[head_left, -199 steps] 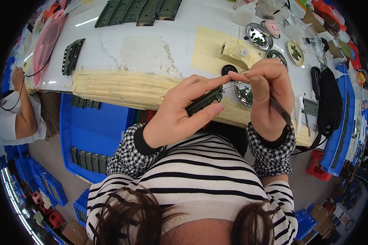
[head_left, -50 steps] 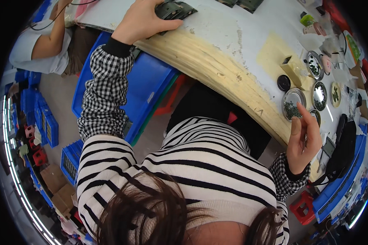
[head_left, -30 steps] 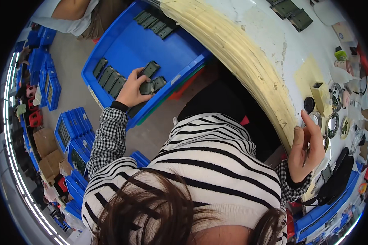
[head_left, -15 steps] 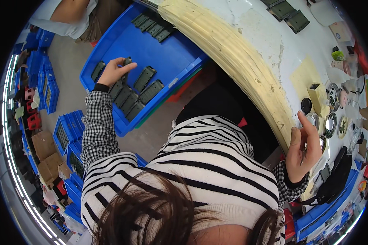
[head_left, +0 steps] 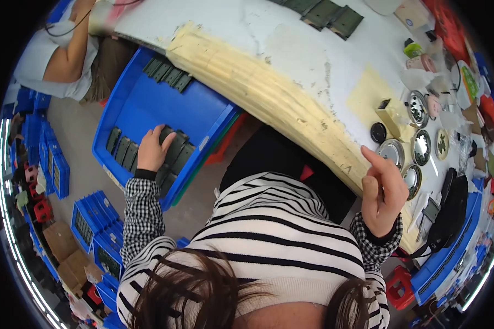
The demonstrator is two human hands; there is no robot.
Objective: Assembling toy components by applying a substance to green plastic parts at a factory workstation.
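Our green parts (head_left: 185, 157) sit in the blue bin (head_left: 186, 107), ctr-left of frame, prob light, stiff & a bit slick, so we'd pinch the long sides; L hand (head_left: 152, 152) at them, can't tell if gripping, R hand (head_left: 385, 189) fingers apart.

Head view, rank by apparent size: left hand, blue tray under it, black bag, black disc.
Largest to smallest:
1. blue tray
2. black bag
3. left hand
4. black disc

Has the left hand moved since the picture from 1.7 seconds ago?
Yes: judged against the table, the left hand has moved from over its top to the blue bin beside it.
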